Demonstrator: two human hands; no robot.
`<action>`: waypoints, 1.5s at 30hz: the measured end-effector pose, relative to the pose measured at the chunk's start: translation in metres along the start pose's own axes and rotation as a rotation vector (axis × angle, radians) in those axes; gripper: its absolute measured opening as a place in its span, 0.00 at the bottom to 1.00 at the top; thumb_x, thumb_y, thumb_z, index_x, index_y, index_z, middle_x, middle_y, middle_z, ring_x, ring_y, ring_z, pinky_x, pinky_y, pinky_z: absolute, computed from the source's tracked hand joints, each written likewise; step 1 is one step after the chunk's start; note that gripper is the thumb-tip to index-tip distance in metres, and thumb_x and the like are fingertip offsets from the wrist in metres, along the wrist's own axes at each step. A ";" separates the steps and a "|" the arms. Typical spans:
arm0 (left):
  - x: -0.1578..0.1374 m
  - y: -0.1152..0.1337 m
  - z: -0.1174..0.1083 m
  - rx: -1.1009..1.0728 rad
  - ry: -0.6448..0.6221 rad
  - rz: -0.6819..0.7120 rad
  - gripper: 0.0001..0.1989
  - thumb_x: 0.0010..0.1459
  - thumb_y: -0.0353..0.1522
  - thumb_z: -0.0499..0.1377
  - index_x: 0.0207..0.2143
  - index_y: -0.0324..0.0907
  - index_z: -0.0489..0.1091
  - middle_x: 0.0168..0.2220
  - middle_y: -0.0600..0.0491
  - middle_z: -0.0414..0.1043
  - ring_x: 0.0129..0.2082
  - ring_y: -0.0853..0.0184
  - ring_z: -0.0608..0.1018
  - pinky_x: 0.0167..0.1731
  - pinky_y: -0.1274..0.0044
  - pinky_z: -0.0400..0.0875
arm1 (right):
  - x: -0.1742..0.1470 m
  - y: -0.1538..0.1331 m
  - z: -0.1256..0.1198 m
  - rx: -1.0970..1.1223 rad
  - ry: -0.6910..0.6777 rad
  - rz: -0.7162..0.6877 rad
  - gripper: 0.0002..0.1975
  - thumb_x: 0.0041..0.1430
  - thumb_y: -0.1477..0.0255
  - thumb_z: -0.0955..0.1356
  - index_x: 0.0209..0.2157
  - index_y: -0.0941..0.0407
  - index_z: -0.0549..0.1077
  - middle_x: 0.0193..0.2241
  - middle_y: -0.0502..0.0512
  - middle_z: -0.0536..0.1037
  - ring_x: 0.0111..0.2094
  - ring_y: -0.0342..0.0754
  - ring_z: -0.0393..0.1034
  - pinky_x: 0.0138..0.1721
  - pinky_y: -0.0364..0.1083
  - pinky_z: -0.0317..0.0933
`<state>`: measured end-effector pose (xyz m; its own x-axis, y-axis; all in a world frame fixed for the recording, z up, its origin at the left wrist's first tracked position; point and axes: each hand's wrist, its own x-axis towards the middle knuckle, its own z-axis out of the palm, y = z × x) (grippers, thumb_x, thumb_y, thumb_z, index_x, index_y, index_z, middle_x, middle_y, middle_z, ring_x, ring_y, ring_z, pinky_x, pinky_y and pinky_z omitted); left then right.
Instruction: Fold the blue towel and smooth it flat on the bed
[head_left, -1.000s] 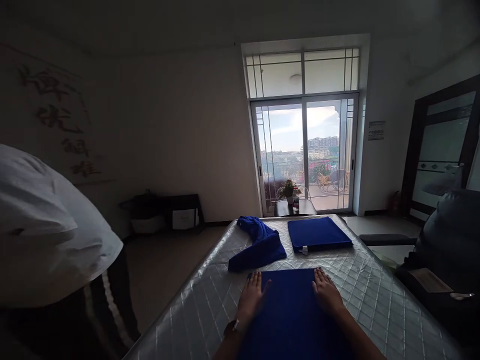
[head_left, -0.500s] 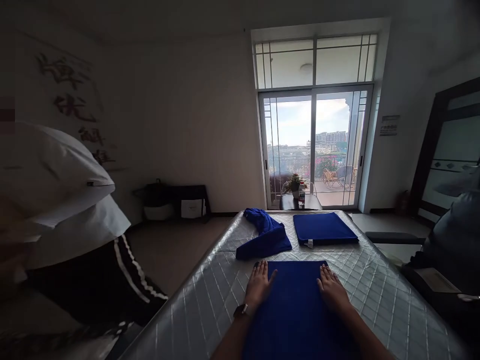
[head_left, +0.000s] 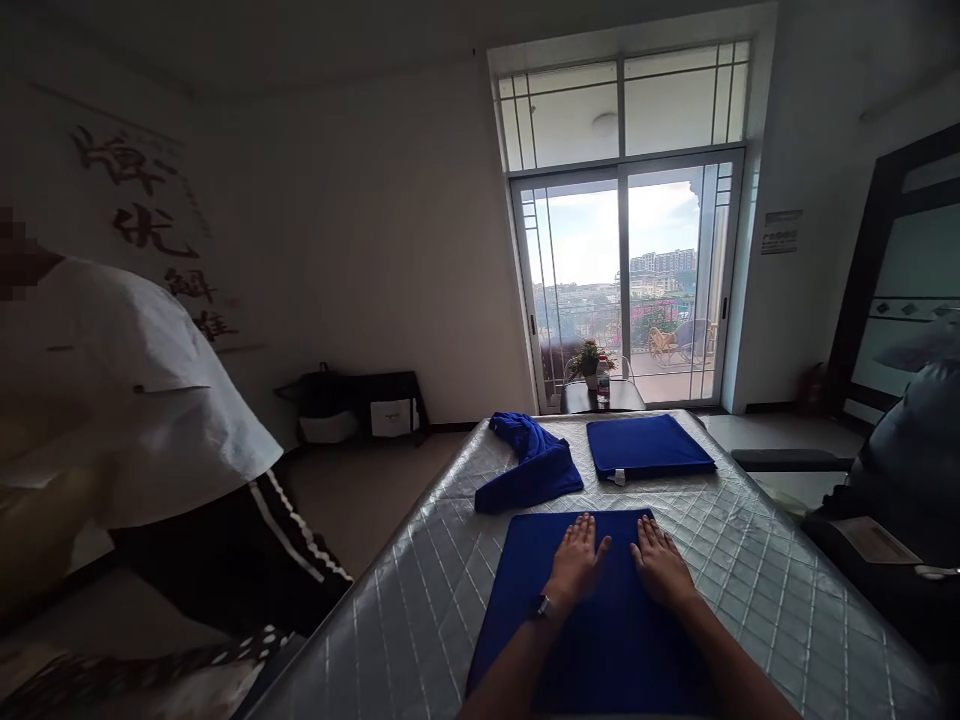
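Note:
A folded blue cloth (head_left: 517,600) lies flat on the silver quilted table cover (head_left: 390,600) in front of me. My left hand (head_left: 576,558) rests on its upper middle, fingers stretched out and palm down. Near the cloth's far right corner my right hand (head_left: 663,562) also presses flat, fingers extended. Both hands are empty. Beyond them a crumpled blue garment (head_left: 532,465) lies to the left. A neatly folded blue cloth (head_left: 649,447) with a small white tag sits to the right.
On the left stands a person (head_left: 172,380) in a white top and dark striped trousers. A small table (head_left: 600,398) with a potted plant (head_left: 590,362) and a bottle (head_left: 603,380) is by the glass door. Dark items, including a black chair-like shape (head_left: 911,470), are at right.
My left hand has slid right from the cloth's left edge to its upper middle. My right hand stays near the far right corner. The person at left is more upright.

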<state>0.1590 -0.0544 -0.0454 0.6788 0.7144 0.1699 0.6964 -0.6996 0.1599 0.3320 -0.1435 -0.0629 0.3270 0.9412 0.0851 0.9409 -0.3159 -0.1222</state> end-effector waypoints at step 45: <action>-0.064 -0.099 -0.026 -0.067 0.031 -0.282 0.46 0.66 0.54 0.26 0.70 0.28 0.49 0.73 0.41 0.44 0.73 0.56 0.49 0.71 0.63 0.47 | -0.029 0.025 0.031 -0.050 0.168 -0.076 0.37 0.65 0.61 0.50 0.68 0.65 0.60 0.71 0.61 0.52 0.72 0.53 0.39 0.70 0.57 0.38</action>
<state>0.0405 -0.0305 -0.0470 0.4526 0.8809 0.1387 0.8389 -0.4733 0.2686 0.3434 -0.1751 -0.0989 0.2607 0.9307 0.2566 0.9654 -0.2538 -0.0602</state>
